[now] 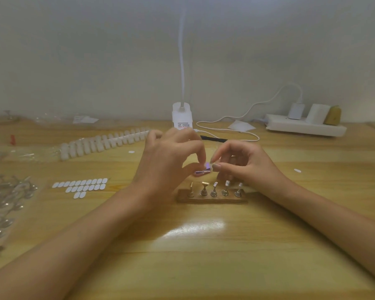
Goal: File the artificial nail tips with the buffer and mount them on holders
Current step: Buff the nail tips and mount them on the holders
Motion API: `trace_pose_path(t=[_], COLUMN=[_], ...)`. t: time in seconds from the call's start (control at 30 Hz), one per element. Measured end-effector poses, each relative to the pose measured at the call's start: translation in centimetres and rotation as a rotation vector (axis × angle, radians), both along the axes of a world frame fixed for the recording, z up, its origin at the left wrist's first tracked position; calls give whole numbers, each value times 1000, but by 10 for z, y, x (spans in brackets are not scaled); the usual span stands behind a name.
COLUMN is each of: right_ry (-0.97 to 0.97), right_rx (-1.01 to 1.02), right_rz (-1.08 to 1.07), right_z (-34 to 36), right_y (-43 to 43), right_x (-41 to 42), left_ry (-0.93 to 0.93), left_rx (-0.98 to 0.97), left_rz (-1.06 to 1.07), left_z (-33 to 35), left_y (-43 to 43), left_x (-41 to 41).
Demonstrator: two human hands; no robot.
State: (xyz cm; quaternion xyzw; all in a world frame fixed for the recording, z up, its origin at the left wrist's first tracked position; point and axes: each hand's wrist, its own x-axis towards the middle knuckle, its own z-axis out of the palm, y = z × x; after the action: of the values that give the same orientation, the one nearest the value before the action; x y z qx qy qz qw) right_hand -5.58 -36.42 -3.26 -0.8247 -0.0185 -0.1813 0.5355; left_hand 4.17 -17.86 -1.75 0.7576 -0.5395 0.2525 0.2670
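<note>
From the head view, both hands meet over the wooden table [204, 267], just beyond the holder stand. The left hand [171, 156] pinches a small pink-purple buffer [201, 171] between thumb and forefinger. The right hand [243, 163] has thumb and forefinger closed tight at the buffer's right end. What they grip is too small to see; I would guess a nail tip being filed.

Just nearer than the hands, the stand [212, 198] carries five holders [214, 189]. I cannot tell whether any has a tip on it yet, so mounting looks mostly ahead.

Out past the left hand lies a long strip of nail tips [104, 141], seemingly still full. Left of the left wrist sits a sheet of white oval tabs [80, 187]. The job looks to be at an early stage.
</note>
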Motion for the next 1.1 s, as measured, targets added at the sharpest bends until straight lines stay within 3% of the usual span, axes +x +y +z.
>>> trace_pose_path(t=[0.13, 0.33, 0.43, 0.57, 0.67, 0.73, 0.87, 0.93, 1.03, 1.1], right_ry=[77, 167, 44, -479, -744, -714, -288, -87, 59, 28], right_rx=[78, 160, 88, -714, -1057, -998, -348, -167, -325, -446], right_rz=[-16, 18, -28, -81, -89, -107, -198, -223, -282, -259], right_z=[1, 5, 5, 7, 9, 9, 11, 9, 3, 5], right_y=[3, 1, 2, -5, -10, -11, -15, -21, -26, -24], right_x=[1, 0, 1, 1, 2, 2, 7, 12, 14, 13], left_ry=[-447, -605, -269, 383, 572, 647, 561, 650, 876, 997], left_rx=[-34, -133, -102, 22, 108, 6, -169, -210, -230, -223], left_rz=[26, 14, 23, 12, 49, -1, -74, -108, -94, -109], left_z=[0, -6, -3, 9, 23, 31, 35, 27, 7, -5], left_y=[3, 7, 4, 0, 1, 1, 5, 5, 3, 2], left_x=[4, 13, 7, 1, 4, 4, 3, 5, 8, 8])
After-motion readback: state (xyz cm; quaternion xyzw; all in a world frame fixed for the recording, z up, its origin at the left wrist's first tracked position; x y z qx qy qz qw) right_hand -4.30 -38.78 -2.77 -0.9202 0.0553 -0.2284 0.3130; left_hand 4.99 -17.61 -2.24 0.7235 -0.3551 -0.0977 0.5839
